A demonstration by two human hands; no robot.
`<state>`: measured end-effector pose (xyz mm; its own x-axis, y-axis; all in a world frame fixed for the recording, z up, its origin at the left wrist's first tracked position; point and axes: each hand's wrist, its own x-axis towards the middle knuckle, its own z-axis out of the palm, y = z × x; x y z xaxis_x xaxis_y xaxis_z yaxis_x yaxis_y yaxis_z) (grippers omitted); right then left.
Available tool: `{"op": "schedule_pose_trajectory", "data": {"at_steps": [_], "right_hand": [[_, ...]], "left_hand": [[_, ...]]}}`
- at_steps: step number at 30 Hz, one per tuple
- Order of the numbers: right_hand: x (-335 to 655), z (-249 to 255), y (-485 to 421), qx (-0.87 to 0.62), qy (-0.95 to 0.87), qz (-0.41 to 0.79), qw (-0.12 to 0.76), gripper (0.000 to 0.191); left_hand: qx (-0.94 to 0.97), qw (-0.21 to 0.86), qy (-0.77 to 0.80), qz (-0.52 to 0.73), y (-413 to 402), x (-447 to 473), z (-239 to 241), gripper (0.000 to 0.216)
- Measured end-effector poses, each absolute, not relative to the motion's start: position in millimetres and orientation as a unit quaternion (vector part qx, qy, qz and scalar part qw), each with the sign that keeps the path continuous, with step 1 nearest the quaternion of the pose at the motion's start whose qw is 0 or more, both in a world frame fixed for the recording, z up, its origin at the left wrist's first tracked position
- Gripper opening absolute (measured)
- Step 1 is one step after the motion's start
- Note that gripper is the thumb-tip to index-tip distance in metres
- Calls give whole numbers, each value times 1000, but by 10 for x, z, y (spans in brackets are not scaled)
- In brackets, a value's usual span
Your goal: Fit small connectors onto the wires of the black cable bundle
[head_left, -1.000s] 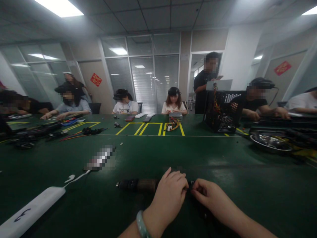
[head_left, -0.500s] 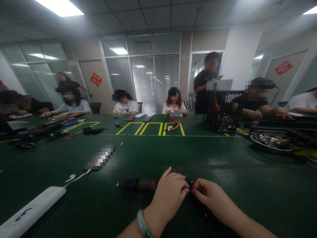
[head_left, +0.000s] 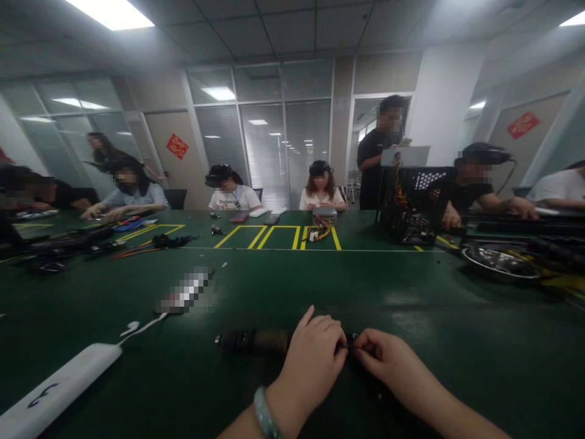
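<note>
On the green workbench [head_left: 457, 341], a dark wrapped cable bundle [head_left: 253, 342] is laid crosswise, extending leftward from the left hand [head_left: 311, 366]; its small black end [head_left: 351, 339] is pinched between curled fingers of the left hand and right hand [head_left: 388, 366].

On the near part of the worktop [head_left: 457, 372], the left hand [head_left: 313, 360] lies just right of what is probably a cable bundle [head_left: 253, 341], though the view is poor. The right hand [head_left: 393, 363] sits beside the left, their fingers [head_left: 336, 336] meeting. Farther left, earphones [head_left: 131, 329] lie just beyond a power strip [head_left: 59, 387], and a pixelated object [head_left: 185, 291] lies behind them. Across the worktop, loose wires [head_left: 319, 231] lie before a power supply [head_left: 324, 214]. To their right stands a computer case [head_left: 411, 204], with a metal tray [head_left: 500, 263] nearer and farther right. Seated people [head_left: 228, 189] line the far side, and a standing person [head_left: 379, 152] is behind the case.
</note>
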<state>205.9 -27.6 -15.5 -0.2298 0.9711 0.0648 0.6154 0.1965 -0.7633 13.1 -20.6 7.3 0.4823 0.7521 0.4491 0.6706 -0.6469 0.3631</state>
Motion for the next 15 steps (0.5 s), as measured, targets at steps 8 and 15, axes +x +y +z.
{"op": "schedule_pose_trajectory", "data": {"at_steps": [8,15], "right_hand": [[2061,-132,-284,-547,-720,321,284,10],[2062,-125,-284,-542,-715,336,287,10]], "left_hand": [[864,59,414,280,-234,136,106,15],[865,59,412,279,-230,133,87,13]]}}
